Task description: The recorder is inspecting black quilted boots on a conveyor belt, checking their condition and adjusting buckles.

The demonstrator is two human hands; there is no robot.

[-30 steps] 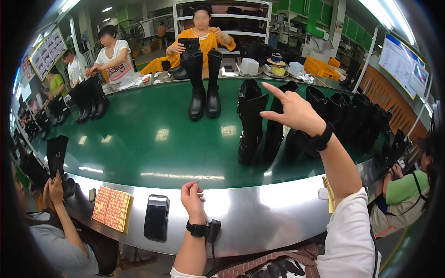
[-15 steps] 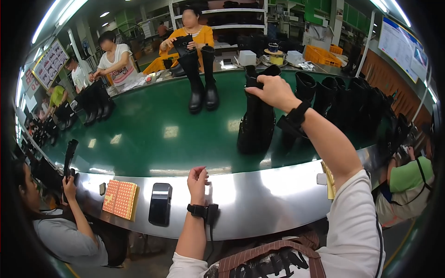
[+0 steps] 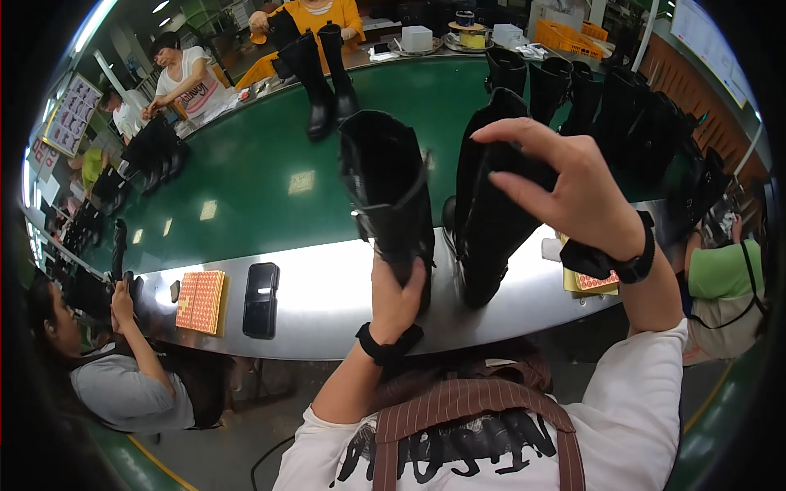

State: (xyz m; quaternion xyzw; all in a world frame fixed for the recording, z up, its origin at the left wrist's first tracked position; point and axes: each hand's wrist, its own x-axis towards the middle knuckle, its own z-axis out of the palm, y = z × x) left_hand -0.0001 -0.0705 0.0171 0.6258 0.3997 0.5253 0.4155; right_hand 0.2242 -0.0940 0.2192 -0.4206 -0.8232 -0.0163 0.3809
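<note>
Tall black leather-look boot (image 3: 401, 231) is gripped by the left hand (image 3: 395, 299); right hand (image 3: 571, 176) gapes emptily at a matching boot (image 3: 486, 237); farther boots (image 3: 549, 87) remain.

Place: footwear factory workshop | long green surface (image 3: 246, 176) beyond right fingers (image 3: 524, 135) | black boots (image 3: 620, 110) clustered to their right | co-workers (image 3: 195, 82) to their left | yellow crate (image 3: 565, 39) farther beyond

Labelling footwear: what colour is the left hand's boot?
The boot is black; the head view shows it best.
</note>
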